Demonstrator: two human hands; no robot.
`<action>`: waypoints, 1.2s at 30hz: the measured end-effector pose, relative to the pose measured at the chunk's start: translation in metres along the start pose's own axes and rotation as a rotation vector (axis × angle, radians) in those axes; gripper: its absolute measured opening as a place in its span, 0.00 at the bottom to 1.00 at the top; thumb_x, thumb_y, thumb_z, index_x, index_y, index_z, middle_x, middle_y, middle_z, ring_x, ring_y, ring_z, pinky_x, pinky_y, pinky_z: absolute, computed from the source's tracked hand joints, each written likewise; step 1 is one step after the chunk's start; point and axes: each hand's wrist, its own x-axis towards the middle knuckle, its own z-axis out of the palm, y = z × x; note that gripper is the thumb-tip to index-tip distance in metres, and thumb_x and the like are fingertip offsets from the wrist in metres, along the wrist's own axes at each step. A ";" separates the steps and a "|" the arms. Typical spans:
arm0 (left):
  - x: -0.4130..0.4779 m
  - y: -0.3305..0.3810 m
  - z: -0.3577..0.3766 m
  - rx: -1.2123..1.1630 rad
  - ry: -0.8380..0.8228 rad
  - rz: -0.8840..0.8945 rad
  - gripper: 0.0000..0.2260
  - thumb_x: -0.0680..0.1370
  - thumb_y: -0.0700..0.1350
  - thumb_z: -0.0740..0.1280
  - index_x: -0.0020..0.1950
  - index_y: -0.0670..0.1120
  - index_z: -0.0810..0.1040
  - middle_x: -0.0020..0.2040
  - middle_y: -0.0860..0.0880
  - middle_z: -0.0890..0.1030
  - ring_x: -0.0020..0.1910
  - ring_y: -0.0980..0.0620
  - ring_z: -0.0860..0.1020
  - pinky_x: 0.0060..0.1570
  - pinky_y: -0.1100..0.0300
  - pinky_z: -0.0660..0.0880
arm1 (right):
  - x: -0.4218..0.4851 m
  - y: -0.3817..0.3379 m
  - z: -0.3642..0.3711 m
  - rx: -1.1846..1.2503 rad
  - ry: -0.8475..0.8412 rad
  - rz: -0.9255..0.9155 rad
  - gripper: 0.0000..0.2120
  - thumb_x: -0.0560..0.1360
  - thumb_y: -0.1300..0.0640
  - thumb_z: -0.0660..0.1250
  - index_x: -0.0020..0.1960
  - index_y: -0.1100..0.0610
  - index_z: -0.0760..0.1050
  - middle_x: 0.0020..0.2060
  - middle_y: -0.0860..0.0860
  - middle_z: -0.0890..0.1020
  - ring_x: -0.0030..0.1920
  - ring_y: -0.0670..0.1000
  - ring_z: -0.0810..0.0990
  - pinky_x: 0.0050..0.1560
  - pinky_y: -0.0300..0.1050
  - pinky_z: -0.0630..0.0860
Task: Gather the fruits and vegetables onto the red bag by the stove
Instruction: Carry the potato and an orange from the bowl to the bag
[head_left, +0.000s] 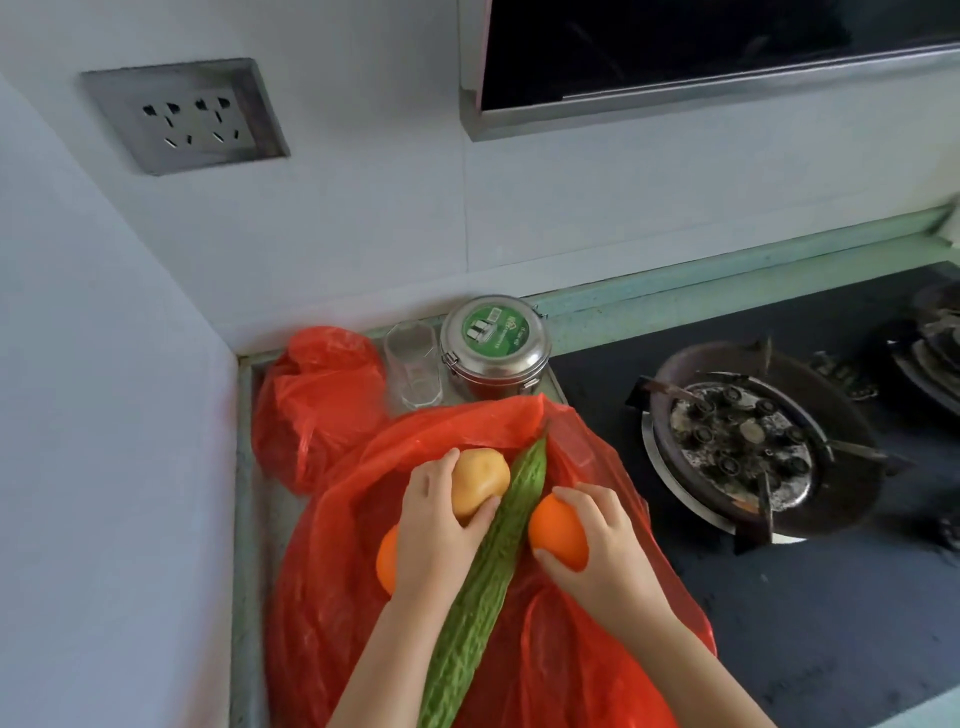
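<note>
A flat red plastic bag (550, 660) is spread on the counter left of the stove. A long green bitter gourd (491, 577) lies diagonally across it. My left hand (441, 525) grips a yellow-brown potato (480, 480) just left of the gourd. My right hand (597, 535) grips an orange (556, 527) just right of the gourd. A second orange (387, 558) rests on the bag, partly hidden under my left wrist.
A second, bunched red bag (317, 400) sits in the back corner. Behind the flat bag stand a clear glass (413, 371) and a steel tin with a green lid (493, 348). A gas burner (748, 441) is at the right. Walls close in at left and back.
</note>
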 end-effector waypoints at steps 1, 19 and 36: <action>0.002 -0.001 0.002 0.008 -0.008 0.004 0.29 0.66 0.47 0.76 0.63 0.40 0.72 0.53 0.43 0.76 0.52 0.45 0.77 0.48 0.61 0.71 | 0.001 0.000 0.001 -0.004 -0.003 0.002 0.28 0.68 0.47 0.71 0.65 0.47 0.65 0.62 0.46 0.64 0.62 0.49 0.66 0.52 0.38 0.66; 0.001 -0.010 0.009 0.187 0.004 0.011 0.29 0.66 0.47 0.76 0.63 0.38 0.73 0.54 0.39 0.76 0.51 0.39 0.76 0.43 0.49 0.77 | 0.006 0.005 0.001 -0.097 -0.037 -0.021 0.30 0.69 0.44 0.69 0.68 0.46 0.64 0.66 0.46 0.63 0.66 0.49 0.63 0.58 0.40 0.65; -0.074 0.076 -0.033 0.156 0.132 0.329 0.16 0.74 0.48 0.62 0.55 0.39 0.78 0.52 0.43 0.78 0.51 0.44 0.76 0.54 0.53 0.73 | -0.063 -0.007 -0.059 -0.243 0.260 -0.181 0.19 0.70 0.49 0.64 0.57 0.56 0.76 0.57 0.56 0.77 0.58 0.58 0.75 0.53 0.51 0.73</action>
